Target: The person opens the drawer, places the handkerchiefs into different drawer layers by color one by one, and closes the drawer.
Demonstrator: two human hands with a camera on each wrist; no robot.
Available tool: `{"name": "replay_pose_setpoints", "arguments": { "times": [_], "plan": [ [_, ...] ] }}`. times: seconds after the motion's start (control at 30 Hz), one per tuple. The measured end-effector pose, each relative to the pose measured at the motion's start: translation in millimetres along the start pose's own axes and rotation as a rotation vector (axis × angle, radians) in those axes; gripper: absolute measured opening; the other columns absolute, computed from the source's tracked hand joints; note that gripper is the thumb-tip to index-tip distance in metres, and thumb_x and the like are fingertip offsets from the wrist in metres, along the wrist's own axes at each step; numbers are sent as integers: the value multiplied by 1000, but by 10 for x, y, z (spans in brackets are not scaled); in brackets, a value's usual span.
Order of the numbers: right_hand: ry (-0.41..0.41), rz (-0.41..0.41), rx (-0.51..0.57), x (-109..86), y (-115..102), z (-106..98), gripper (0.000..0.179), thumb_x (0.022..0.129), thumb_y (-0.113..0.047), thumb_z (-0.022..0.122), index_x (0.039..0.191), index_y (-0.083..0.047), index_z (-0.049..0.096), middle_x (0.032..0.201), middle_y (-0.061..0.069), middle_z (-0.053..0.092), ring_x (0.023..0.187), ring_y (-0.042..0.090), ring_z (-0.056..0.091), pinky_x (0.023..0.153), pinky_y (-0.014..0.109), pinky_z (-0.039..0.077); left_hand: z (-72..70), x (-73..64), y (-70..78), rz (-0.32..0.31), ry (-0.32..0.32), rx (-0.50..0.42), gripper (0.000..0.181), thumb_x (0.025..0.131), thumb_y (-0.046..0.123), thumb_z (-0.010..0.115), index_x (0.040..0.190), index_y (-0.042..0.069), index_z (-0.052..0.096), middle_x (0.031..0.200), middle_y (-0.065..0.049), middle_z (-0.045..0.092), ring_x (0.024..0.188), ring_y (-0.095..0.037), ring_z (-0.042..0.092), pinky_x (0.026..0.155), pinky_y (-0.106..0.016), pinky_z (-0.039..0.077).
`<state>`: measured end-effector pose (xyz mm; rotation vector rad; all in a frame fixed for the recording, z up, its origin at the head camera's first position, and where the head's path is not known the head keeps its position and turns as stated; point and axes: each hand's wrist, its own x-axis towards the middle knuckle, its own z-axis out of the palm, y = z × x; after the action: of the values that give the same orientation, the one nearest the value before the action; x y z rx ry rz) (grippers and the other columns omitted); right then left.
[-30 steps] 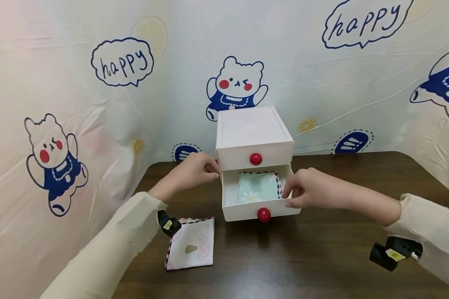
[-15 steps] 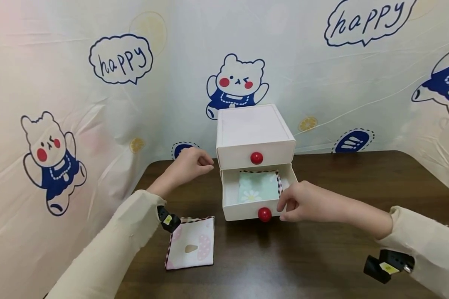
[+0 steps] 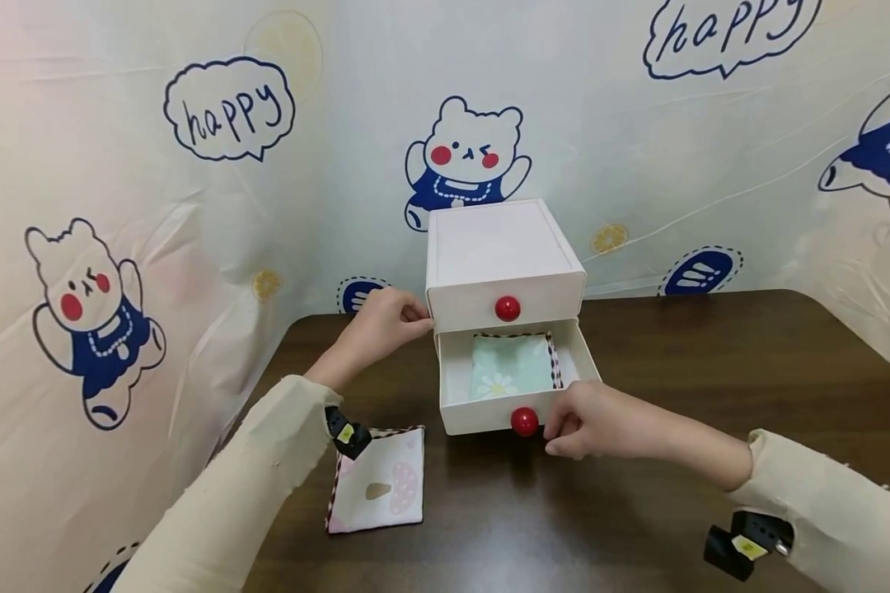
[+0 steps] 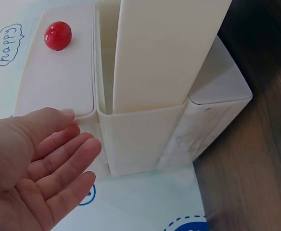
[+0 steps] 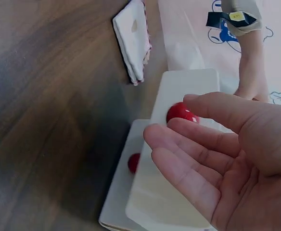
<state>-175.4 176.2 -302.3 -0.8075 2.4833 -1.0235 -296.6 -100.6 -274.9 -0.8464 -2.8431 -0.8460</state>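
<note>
Left hand at side of white cabinet, contact unclear; right hand just beside red knob of pulled-out lower drawer. Hands apart, fingers loose.

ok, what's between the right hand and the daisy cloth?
The open drawer's white front panel: in the head view it stands between the right hand, outside, and the mint daisy cloth, inside. Right wrist view: panel visible, cloth hidden.

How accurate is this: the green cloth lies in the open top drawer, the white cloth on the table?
One error: the open drawer holding the green cloth is below the top drawer, as the head view shows. The white cloth is on the table.
</note>
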Motion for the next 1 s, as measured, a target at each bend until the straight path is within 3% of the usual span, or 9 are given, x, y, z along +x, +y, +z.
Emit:
{"name": "replay_pose_setpoints", "arguments": {
  "times": [0.27,0.57,1.0],
  "plan": [
    [13,33,2,77,106,91,5,81,-10,68,77,-7,69,55,-4,56,49,10,54,45,25,48,5,35,-9,-15,33,0,10,83,12,67,85,2,69,82,-7,65,72,-18,59,62,-27,52],
    [18,44,18,156,185,172,22,85,-17,65,64,-11,62,55,-1,57,50,20,57,45,27,49,19,18,-3,-25,24,-7,11,84,12,67,85,2,68,82,-7,65,72,-18,59,62,-27,51],
    [24,48,22,209,182,164,21,85,-18,64,66,-11,62,57,1,58,52,19,57,46,28,49,22,12,-6,-11,20,-16,10,84,13,67,86,3,69,83,-6,65,72,-17,59,63,-27,51]
  ]
}}
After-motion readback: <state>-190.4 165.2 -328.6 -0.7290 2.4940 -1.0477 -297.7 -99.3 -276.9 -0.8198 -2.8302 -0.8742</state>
